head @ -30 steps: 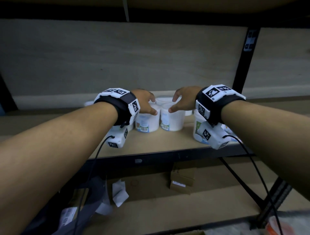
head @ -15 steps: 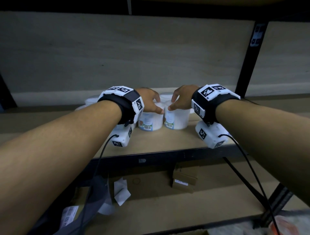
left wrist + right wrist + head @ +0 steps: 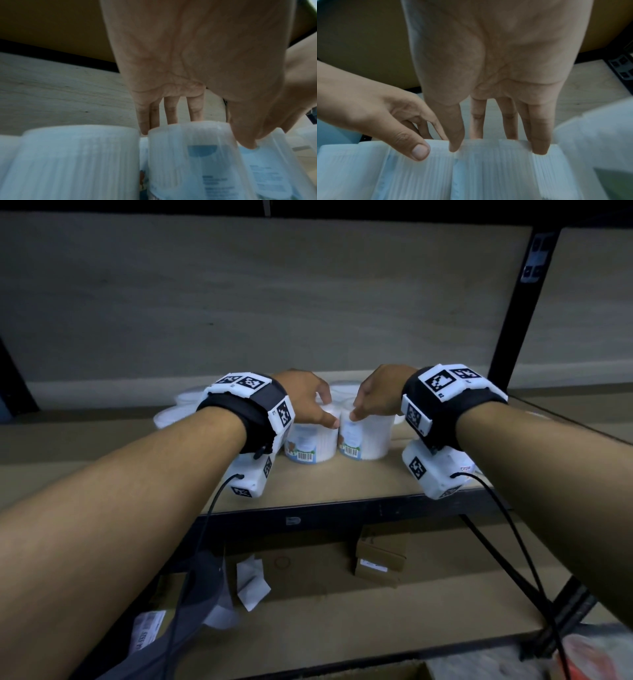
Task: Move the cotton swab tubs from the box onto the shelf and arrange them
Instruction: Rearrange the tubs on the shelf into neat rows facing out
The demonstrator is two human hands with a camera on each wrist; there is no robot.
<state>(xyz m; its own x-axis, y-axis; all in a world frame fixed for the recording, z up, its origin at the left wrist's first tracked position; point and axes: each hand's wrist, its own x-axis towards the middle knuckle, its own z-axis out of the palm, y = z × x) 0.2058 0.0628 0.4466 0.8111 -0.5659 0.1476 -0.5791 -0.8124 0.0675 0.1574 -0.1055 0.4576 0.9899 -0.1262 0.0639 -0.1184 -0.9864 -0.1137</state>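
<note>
Head view shows two tubs standing side by side, touching, near the front edge of the shelf (image 3: 342,481). Left hand (image 3: 305,402) curls its fingers (image 3: 145,121) over the top of the left tub (image 3: 310,443). Right hand (image 3: 378,395) grips the right tub (image 3: 368,438) the same way. Both tubs are see-through and packed full of white cotton swabs. More tubs (image 3: 178,412) sit behind, toward the back edge.

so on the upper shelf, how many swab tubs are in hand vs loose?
Tubs in a grip: 2, the left tub in the left hand, the right tub in the right hand
Loose tubs, partly hidden: at least 3
Total: at least 5
</note>
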